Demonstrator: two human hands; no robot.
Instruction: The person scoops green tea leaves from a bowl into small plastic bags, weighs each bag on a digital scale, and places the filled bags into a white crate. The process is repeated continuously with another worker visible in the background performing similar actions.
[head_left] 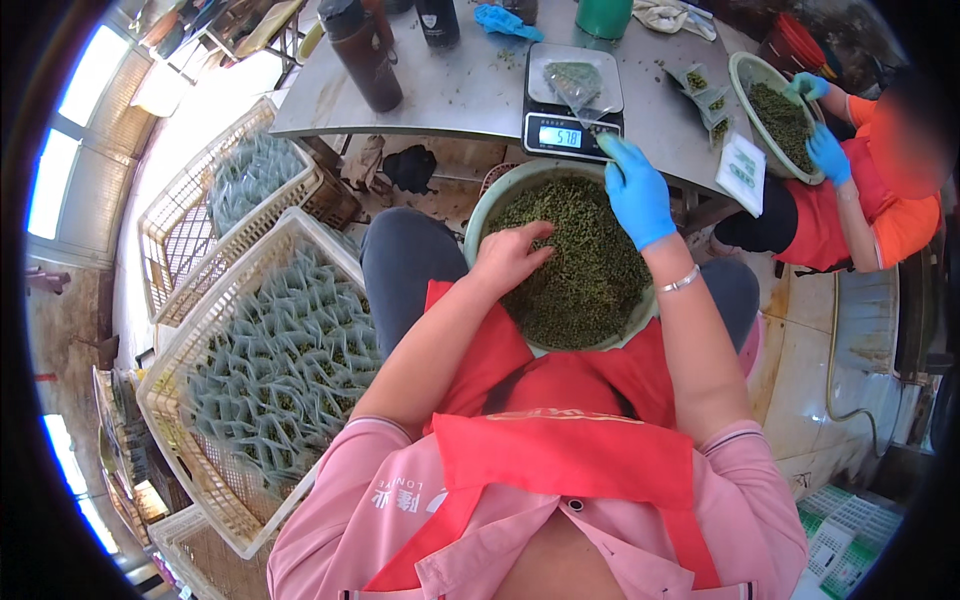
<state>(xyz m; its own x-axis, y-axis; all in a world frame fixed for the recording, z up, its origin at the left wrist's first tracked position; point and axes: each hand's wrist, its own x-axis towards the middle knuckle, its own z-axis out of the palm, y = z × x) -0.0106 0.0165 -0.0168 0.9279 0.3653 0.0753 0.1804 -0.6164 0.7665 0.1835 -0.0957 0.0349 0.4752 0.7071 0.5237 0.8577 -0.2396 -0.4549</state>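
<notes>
A round pale green basin (476,215) full of small green peppercorns (575,285) rests between my knees. My bare left hand (510,258) hovers over the peppercorns at the basin's left, its thumb and fingers apart. My right hand (640,195), in a blue glove, reaches to the front right corner of a digital scale (573,138). Its fingertips are drawn together, with a small greenish bit showing at them that I cannot make out. On the scale's plate lies a clear bag (572,82) with green contents, its end hanging toward the lit display.
At left stand cream plastic crates (165,420) with many filled bags (285,365). The metal table (460,95) bears a brown bottle (362,60), filled bags (712,100) and a white stack (742,172). At right a co-worker (840,190) with blue gloves works over another basin (740,75).
</notes>
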